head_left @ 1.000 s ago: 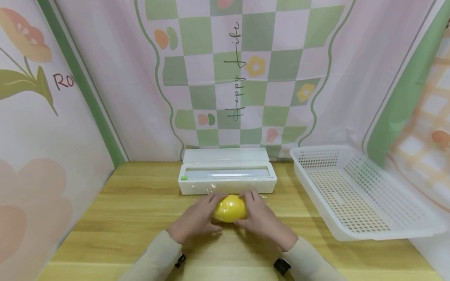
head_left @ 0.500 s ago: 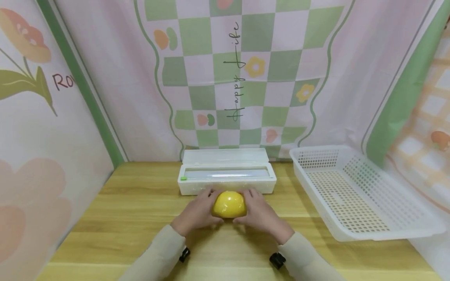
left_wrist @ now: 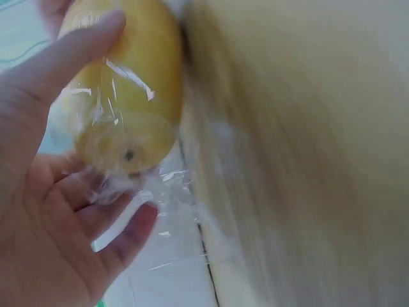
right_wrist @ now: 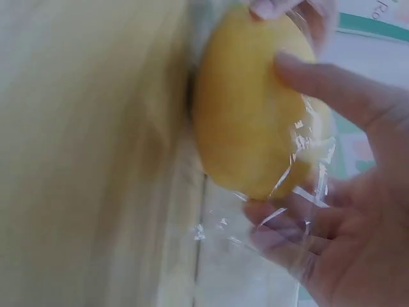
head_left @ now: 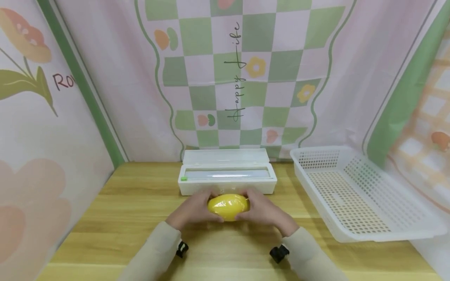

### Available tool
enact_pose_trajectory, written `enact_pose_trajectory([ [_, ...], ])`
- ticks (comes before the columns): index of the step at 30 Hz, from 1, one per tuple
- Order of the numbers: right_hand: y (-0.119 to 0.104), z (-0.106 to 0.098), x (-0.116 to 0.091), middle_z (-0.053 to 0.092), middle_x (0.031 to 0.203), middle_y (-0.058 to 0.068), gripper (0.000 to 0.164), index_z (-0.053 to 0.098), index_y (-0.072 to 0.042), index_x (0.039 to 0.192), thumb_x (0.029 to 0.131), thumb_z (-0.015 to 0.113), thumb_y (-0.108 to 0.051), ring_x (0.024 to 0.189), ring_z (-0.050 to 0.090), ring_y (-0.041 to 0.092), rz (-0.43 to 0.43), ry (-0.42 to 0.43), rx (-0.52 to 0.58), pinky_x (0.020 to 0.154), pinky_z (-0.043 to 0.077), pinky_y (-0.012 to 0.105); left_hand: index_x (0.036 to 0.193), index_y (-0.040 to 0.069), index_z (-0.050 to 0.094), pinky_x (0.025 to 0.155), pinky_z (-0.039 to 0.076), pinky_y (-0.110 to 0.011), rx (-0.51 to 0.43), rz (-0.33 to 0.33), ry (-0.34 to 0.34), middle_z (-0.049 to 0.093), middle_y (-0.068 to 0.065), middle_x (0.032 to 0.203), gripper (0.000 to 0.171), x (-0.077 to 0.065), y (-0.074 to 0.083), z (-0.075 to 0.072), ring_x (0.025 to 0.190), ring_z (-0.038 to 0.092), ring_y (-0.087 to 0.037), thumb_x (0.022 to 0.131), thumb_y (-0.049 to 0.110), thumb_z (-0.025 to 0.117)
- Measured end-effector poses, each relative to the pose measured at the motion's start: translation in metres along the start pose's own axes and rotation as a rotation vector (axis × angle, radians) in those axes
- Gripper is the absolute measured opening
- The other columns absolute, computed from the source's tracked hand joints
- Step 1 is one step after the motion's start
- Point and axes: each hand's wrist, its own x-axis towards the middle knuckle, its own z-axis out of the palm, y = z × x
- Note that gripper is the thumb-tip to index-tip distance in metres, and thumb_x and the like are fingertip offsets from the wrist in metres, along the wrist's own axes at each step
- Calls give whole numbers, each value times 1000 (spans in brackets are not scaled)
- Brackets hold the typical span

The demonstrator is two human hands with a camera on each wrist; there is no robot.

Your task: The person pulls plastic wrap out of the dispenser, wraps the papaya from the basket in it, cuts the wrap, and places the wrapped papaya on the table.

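A yellow mango (head_left: 228,207) with clear cling film (right_wrist: 300,137) around it is held between both hands, in front of a white cling film box. My left hand (head_left: 197,210) grips its left end, thumb on the near side and fingers behind. Opposite, my right hand (head_left: 261,210) grips the right end in the same manner. In the left wrist view a dark spot shows on the end of the mango (left_wrist: 134,96), and loose cling film (left_wrist: 172,211) trails beside the fingers. From the wrist views I cannot tell whether the mango touches the table.
Behind the hands, the white cling film box (head_left: 226,186) stands with its lid (head_left: 225,156) raised and a green slider (head_left: 184,178) at its left. A white perforated basket (head_left: 316,195) is at the right of the wooden table (head_left: 133,203). Patterned cloth (head_left: 260,39) hangs behind.
The mango has turned in the hands and now shows a longer side across. Fingers have shifted around its ends, while the box and basket have stayed in place.
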Motion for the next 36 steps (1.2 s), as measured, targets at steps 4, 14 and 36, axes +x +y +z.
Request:
enact_pose_trajectory([
  [4,0,-8,-2,59,113,11,61,56,-2,120,76,88,-30,101,56,22,18,-87,30,87,50,42,112,16,66,82,52,-31,-65,-44,-67,65,8,104,62,-2,0,-4,92,60,-9,68,52,89],
  [14,-4,-22,-2,64,110,8,61,57,-9,120,80,82,-46,98,61,22,103,-306,3,84,54,44,114,18,68,70,57,-35,-243,-186,-256,68,6,97,58,-13,1,-12,76,66,-16,71,51,88],
  [36,20,-31,37,65,123,5,56,66,-9,128,96,60,-54,114,58,24,98,-424,16,95,50,46,128,15,68,100,46,-52,-162,-343,-331,66,-7,124,73,3,-12,-31,114,58,-26,83,73,62],
])
